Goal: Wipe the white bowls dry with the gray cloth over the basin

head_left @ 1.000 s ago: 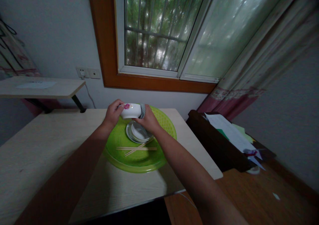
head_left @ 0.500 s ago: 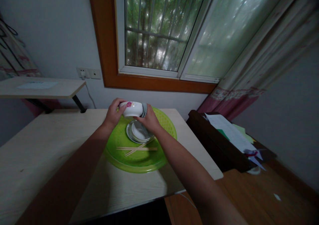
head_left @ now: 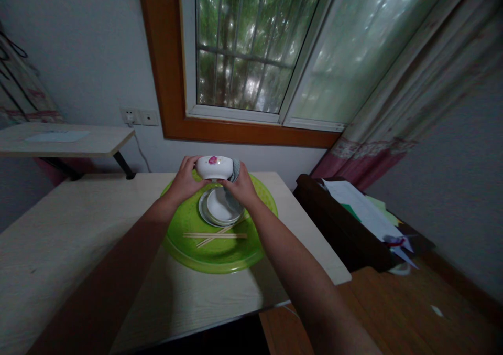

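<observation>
My left hand [head_left: 184, 179] grips the left side of a small white bowl [head_left: 214, 167] with a pink flower on it, held above a round green tray [head_left: 184, 247]. On the bowl's right side my right hand [head_left: 241, 186] presses a grey cloth [head_left: 234, 169], fingers closed round it. Below the bowl, small white plates [head_left: 220, 208] lie stacked on the tray. Wooden chopsticks [head_left: 214, 235] lie crossed in front of them.
The tray rests on a pale wooden table [head_left: 58, 239] under a barred window [head_left: 243, 45]. A dark side table [head_left: 346, 224] with papers [head_left: 363, 208] stands to the right. A shelf [head_left: 58, 137] and wall sockets [head_left: 139, 116] are at the left, a curtain [head_left: 412, 103] at the right.
The bowl has turned in my hands, its flower now nearer the middle, and it sits slightly higher and to the right. Both hands shifted with it.
</observation>
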`<state>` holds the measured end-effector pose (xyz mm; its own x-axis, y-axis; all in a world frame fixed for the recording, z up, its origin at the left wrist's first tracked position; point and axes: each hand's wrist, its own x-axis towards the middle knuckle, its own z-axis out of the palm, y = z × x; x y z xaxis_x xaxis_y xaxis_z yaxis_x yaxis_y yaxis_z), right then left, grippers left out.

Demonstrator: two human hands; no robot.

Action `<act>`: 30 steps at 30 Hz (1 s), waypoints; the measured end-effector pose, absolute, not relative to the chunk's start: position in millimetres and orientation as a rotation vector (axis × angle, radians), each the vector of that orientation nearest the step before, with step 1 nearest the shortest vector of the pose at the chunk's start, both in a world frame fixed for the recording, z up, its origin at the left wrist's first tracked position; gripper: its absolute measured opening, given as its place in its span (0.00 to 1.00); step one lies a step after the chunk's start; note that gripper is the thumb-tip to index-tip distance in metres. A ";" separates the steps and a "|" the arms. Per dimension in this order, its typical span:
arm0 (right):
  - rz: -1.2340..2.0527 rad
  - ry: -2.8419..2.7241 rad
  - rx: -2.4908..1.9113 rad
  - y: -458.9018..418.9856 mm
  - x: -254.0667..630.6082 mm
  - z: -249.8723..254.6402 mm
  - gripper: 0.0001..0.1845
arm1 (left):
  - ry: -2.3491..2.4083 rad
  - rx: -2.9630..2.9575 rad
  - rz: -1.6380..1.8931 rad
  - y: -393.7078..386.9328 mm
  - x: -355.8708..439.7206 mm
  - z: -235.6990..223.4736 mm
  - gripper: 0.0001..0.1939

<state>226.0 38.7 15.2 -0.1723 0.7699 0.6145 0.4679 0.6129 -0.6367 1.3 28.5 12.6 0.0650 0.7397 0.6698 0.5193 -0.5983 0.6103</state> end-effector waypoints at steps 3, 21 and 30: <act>0.381 -1.832 -0.983 38.8 226.4 15.2 0.35 | 1.338 2.127 1.566 30.6 0.0 11.0 0.35; 0.288 -1.983 -0.844 22.3 226.5 27.0 0.31 | 1.553 2.064 1.463 19.4 6.8 13.1 0.35; -0.137 -2.157 -0.912 -3.1 212.7 41.6 0.23 | 1.454 2.271 1.375 18.4 11.4 12.9 0.23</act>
<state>212.7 -3.1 41.6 -0.4428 0.5662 0.6952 0.6495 0.7371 -0.1865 11.4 18.4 12.9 0.1287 0.7703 0.6246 0.6666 -0.5335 0.5205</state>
